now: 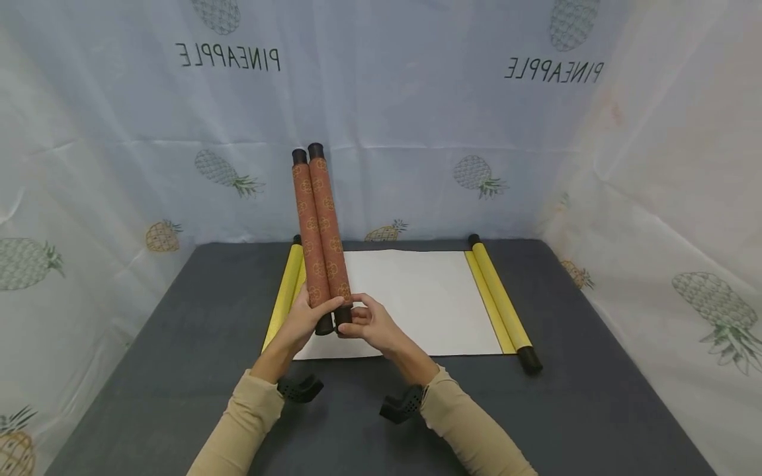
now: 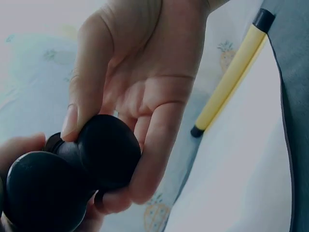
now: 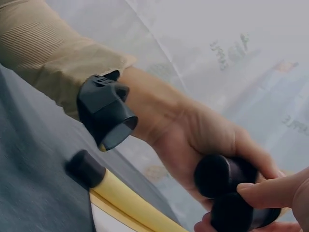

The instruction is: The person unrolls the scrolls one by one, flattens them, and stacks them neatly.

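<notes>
My two hands hold up a scroll rolled from both sides, its twin reddish-brown rolls (image 1: 329, 228) printed with gold flowers and tipped with black knobs (image 2: 111, 150). In the head view it stands tilted, lower end toward me. My left hand (image 1: 303, 324) grips the lower part of the left roll, thumb across the front. Around the right roll's bottom knob curl the fingers of my right hand (image 1: 376, 326). Beneath them an unrolled scroll lies on the table, its white sheet (image 1: 417, 297) stretched between two yellow rollers (image 1: 499, 291) with black ends.
A dark grey cloth (image 1: 589, 370) covers the table. White curtains with pineapple prints (image 1: 381, 119) hang at the back and both sides. Each wrist wears a black camera mount (image 3: 106, 111) below a beige sleeve (image 3: 43, 43).
</notes>
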`<state>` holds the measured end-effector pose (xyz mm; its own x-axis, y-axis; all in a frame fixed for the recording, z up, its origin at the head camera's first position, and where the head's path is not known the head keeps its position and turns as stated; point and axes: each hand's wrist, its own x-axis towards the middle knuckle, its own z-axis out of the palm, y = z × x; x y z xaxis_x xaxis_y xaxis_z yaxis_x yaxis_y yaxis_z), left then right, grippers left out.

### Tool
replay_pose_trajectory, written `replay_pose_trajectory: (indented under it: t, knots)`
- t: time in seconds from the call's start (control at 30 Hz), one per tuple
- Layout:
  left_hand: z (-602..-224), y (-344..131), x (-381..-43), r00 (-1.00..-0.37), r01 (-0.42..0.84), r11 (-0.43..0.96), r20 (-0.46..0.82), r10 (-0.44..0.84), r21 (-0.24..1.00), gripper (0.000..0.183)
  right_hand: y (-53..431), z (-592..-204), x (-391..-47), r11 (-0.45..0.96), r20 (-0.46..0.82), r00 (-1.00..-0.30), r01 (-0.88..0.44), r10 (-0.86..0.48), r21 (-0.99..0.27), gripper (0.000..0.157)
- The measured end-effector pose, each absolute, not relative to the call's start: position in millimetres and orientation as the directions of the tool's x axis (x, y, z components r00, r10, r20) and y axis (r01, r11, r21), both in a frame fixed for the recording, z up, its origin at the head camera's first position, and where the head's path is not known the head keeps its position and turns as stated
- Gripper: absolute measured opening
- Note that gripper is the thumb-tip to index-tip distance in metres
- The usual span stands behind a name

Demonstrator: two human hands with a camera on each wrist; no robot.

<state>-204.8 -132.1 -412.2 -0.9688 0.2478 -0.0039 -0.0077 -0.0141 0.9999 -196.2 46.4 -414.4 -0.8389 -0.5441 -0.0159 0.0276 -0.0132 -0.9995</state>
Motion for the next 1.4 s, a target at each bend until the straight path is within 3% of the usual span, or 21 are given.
replay_pose_trajectory:
  t: [0.33,0.53,0.7,0.93,1.13,1.4]
  knots:
    - [-410.3,-101.4,-217.1,-0.971,0.013,0.002,0.012,0.240,1.000,0.070,77.9,-406.9,-210.6,0.171,-0.077,-0.848,-0.016,-0.524,-0.985,0.048]
    - [-413.0,-83.2,-220.3,-0.952,0.045,-0.061,0.061,0.299,0.997,0.070,96.5,-400.6,-223.2,0.292,-0.123,-0.895,-0.008,-0.428,-0.956,0.053]
    - [-418.9,-71.3,-219.5,-0.936,0.061,-0.084,0.087,0.342,0.995,0.070,95.7,-404.1,-227.4,0.168,-0.053,-0.966,0.010,-0.252,-0.986,0.056]
    - [-424.4,-61.4,-220.3,-0.909,0.101,-0.109,0.136,0.393,0.989,0.069,87.5,-406.1,-226.5,0.069,-0.034,-0.996,0.029,-0.078,-0.997,0.047]
    - [-424.2,-57.8,-218.9,-0.928,0.071,-0.118,0.109,0.356,0.990,0.065,83.9,-406.8,-224.8,0.032,-0.045,-0.999,0.045,-0.011,-0.998,0.040]
    - [-422.8,-54.9,-216.3,-0.963,-0.001,-0.077,0.020,0.269,0.997,0.067,82.8,-407.5,-223.0,0.037,-0.053,-0.997,0.055,0.052,-0.998,0.044]
